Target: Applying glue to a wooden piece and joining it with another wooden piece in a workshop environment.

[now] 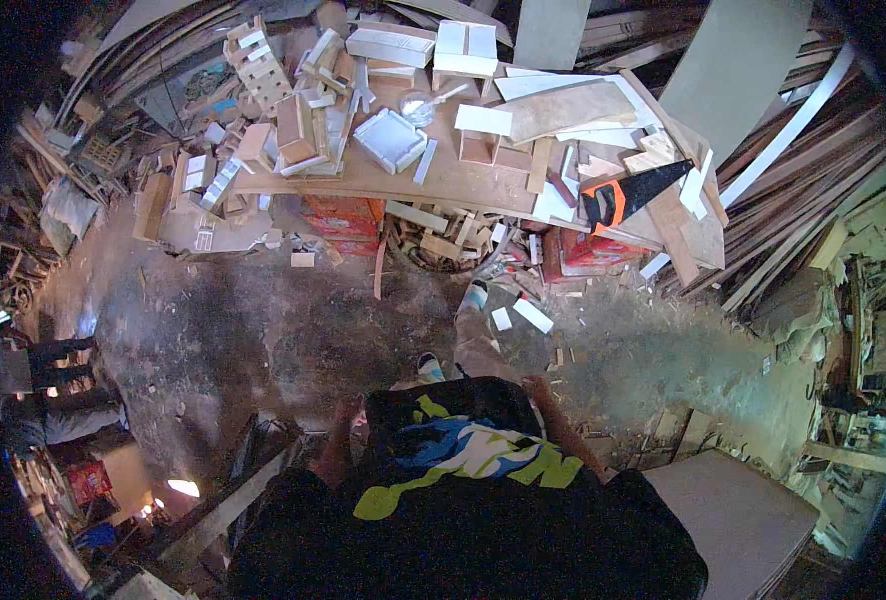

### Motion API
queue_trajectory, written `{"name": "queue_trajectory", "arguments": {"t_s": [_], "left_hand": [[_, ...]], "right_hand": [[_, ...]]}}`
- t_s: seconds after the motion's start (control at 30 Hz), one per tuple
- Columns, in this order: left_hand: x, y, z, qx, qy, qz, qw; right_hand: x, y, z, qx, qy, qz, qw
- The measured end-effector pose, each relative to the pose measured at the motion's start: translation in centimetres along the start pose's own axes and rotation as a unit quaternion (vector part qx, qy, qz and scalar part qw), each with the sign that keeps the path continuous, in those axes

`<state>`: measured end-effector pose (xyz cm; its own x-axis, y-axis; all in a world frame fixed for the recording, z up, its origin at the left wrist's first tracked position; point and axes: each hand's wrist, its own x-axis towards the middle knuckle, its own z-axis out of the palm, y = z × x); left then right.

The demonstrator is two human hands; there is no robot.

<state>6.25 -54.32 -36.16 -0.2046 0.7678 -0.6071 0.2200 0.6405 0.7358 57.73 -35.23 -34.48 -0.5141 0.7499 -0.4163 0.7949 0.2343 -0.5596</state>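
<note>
My left hand (354,414) hangs low beside my dark shirt, dim and partly hidden by it. On the other side my right hand (537,388) rests near the shirt's hem, its fingers not clear. Before me, out of reach of both hands, stands a wooden workbench (443,187). A handsaw (630,196) with an orange and black handle lies on its right part. Near the middle are a white square panel (391,141), a clear container (417,109) with a stick or brush across it, and a small open wooden box (482,136) with a white top.
Wood offcuts (450,232) are heaped under the bench between red crates (344,223). White scraps (533,315) lie on the floor by my forward foot. Long boards (803,180) lean at the right. Stacked sheets (735,510) stand behind me at the right.
</note>
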Motion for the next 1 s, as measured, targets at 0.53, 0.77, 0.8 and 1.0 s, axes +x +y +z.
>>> {"name": "queue_trajectory", "arguments": {"t_s": [0.53,0.77,0.8,1.0], "left_hand": [[8.2,9.2,1.5,-0.533,-0.024,0.137,0.835],[6.4,3.6,-0.7,0.237,-0.028,0.216,0.947],[6.5,2.4,-0.4,0.087,-0.028,0.192,0.977],[7.8,-0.9,1.4,-0.534,-0.103,0.307,0.781]], "right_hand": [[4.8,2.4,3.3,-0.086,0.064,-0.024,0.994],[4.6,1.6,2.9,-0.052,0.059,0.020,0.997],[4.5,1.2,2.7,-0.050,0.056,0.026,0.997],[4.5,-0.4,1.5,-0.038,0.044,0.047,0.997]]}}
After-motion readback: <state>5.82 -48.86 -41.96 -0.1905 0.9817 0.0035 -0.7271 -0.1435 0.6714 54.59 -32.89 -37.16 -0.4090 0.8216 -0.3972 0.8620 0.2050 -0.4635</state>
